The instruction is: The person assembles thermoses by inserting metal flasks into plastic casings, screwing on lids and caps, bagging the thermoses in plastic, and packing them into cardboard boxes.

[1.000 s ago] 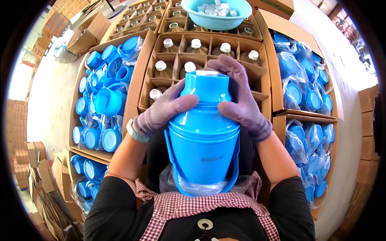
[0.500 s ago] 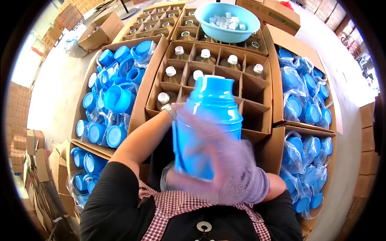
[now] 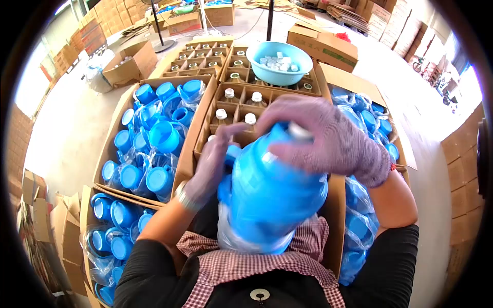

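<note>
A blue plastic flask point(image 3: 275, 197) stands tilted against my lap, with clear plastic film round its base. My right hand point(image 3: 328, 141), in a purple glove, curls over the top of the flask, its fingers around the white-topped neck. My left hand point(image 3: 210, 164), also gloved, rests at the flask's left side near its blue handle, fingers extended. Just beyond the flask, a divided carton point(image 3: 205, 120) holds bottles with white caps point(image 3: 250, 119). Motion blurs the flask's upper part.
Cartons of blue plastic parts point(image 3: 131, 177) flank me on the left and right point(image 3: 357, 226). A light blue basin point(image 3: 280, 77) of small white caps sits on the bottle cartons ahead. Beyond it is a closed carton point(image 3: 323, 49). A dark pole rises behind the basin.
The view has tilted up. My right hand has risen from the flask's front to its top, and my left hand has come out from behind to its left side. The flask now leans.
</note>
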The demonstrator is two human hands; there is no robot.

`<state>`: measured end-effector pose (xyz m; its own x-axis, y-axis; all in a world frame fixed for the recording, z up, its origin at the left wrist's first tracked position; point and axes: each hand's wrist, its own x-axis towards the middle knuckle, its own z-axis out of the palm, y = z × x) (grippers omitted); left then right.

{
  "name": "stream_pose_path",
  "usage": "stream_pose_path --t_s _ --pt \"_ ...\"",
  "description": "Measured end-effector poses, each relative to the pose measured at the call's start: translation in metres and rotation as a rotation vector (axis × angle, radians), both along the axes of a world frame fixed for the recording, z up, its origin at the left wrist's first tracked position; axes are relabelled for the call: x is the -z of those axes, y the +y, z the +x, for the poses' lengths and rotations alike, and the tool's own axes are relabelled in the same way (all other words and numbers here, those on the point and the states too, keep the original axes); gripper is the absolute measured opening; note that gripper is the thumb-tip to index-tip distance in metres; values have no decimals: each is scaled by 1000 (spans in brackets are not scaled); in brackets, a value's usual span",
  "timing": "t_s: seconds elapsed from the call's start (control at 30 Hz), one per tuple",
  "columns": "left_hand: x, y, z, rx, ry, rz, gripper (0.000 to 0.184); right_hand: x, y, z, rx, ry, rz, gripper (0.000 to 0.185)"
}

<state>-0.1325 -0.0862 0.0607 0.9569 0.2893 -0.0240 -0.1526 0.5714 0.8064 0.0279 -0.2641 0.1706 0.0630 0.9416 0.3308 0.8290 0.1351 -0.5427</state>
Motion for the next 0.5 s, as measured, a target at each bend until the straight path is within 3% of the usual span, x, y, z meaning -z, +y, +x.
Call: stream_pose_path --t_s 0.03,0.07,0.1,0.13,0.17,0.2,0.23,0.37,0.4,0.43,0.5 --pt "0 -19 -25 30 -12 229 72 9 -7 9 174 63 -86 27" --pt "12 -45 -46 28 -120 629 86 31 -9 26 327 73 -72 38" --pt "18 -61 -59 39 -131 725 97 46 -12 37 523 128 -308 41" --pt "24 -78 -72 47 -144 819 108 45 -16 25 531 149 -332 43" --pt "25 -81 -74 76 -75 625 114 44 -17 15 529 163 -355 47" --pt "24 -76 -68 95 -26 446 120 24 -24 -10 521 -42 -302 51" --pt "26 -56 -65 87 -159 536 118 -6 -33 -43 503 -247 -243 56" --pt "17 23 -40 636 -429 511 115 -59 -32 -96 -226 -347 -107 63" --pt "29 25 -29 776 -485 306 118 -57 -33 -100 -253 -333 -121 61" --pt "31 21 -26 729 -512 317 115 -55 -34 -104 -278 -319 -135 59" --pt "31 -2 -48 436 -231 235 111 -28 -48 -80 -9 -227 -85 40"
